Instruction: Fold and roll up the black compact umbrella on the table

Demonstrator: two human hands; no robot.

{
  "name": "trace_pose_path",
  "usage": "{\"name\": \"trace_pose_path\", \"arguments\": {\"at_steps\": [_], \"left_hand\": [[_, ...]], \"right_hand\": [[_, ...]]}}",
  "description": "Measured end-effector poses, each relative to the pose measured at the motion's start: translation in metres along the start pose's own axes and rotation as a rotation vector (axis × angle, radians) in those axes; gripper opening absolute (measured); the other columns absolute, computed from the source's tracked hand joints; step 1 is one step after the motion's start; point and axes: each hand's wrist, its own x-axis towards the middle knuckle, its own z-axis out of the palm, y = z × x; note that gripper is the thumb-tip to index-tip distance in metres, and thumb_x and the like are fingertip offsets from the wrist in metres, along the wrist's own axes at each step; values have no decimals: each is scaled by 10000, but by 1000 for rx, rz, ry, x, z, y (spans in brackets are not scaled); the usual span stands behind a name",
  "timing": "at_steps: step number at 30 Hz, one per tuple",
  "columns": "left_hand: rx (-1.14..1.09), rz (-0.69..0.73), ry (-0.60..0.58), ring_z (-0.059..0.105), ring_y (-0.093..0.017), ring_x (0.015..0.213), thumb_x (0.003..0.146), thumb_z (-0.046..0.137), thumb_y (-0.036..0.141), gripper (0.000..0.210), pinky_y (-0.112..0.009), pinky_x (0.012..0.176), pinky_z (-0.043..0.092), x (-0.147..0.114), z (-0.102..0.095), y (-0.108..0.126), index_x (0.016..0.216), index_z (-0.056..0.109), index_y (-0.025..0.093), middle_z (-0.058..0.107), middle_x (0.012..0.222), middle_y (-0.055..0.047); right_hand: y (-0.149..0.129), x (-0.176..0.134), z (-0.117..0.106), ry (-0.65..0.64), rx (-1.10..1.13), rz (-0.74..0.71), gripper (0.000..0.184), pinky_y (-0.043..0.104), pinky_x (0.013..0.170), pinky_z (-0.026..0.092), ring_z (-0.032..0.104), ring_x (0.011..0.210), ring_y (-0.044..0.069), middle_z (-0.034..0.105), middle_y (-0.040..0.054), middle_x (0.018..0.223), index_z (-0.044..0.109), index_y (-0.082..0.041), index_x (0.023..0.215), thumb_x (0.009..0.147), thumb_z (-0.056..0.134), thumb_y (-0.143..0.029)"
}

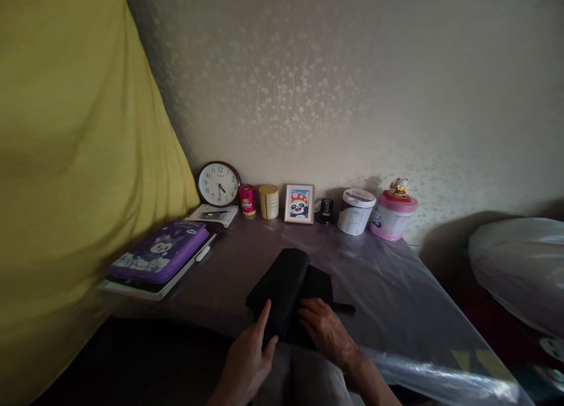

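A folded black cloth bundle lies at the near edge of the table, with a thick rolled part on the left and a flatter flap on the right. From the flap a short black strap sticks out to the right. My left hand grips the bundle's near left end, index finger along its side and thumb at the near corner; its other fingers are mostly hidden. Bent over the flap beside the roll are the fingers of my right hand, closed on the fabric; their tips are partly hidden.
Along the wall stand a clock, a pink can, a yellow can, a panda picture frame, a small black object, a white tub and a pink tub. A purple case rests on books beside a yellow curtain.
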Motion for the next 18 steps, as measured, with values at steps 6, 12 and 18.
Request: {"name": "trace_pose_path", "arguments": {"at_steps": [6,12,18], "left_hand": [[32,-3,-2,618,-178,1033,887,425,265,641,-232,858,424,-1,-3,2,1461,144,227,652,1164,-79],[17,-14,-1,625,-173,1009,895,421,279,636,-231,848,426,-3,-3,2,1462,135,244,660,1136,-72],[28,-5,5,609,-172,1034,898,405,275,628,-239,880,412,-1,0,-1,1463,133,237,675,1081,-68]], "right_hand": [[-31,-22,-22,-155,244,-116,221,284,787,504,626,888,174,688,33,945,663,-243,947,907,448,-210],[23,-24,-30,185,185,368,247,304,778,503,655,887,201,693,46,957,626,-248,1002,910,403,-300],[57,-31,-10,178,284,465,294,297,664,525,680,706,185,705,31,850,605,-247,1059,879,378,-298]]}}
